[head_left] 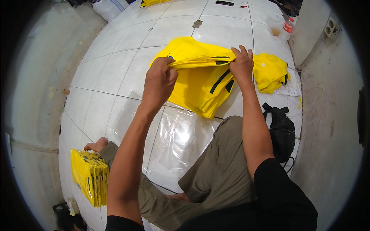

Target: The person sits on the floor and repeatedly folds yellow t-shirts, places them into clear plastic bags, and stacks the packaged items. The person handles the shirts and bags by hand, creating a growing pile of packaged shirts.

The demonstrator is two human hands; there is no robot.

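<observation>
Between my two hands a yellow shirt (189, 52) with black trim is lifted by its near edge. My left hand (160, 79) grips the edge at the left, fingers closed on the cloth. On the right, my right hand (242, 63) pinches the same edge beside a black stripe. Below the raised cloth lies a stack of folded yellow shirts (202, 96), with black stripes on the right side. Clear plastic bags (175, 134) are spread on the tiles between the stack and my legs.
Packed yellow shirts (89, 177) stand in a row at lower left. A crumpled yellow garment (269, 73) lies to the right, above a black bag (282, 131). A bottle with a red label (288, 25) stands near the right wall. A dark phone-like object (224, 3) lies at the far edge.
</observation>
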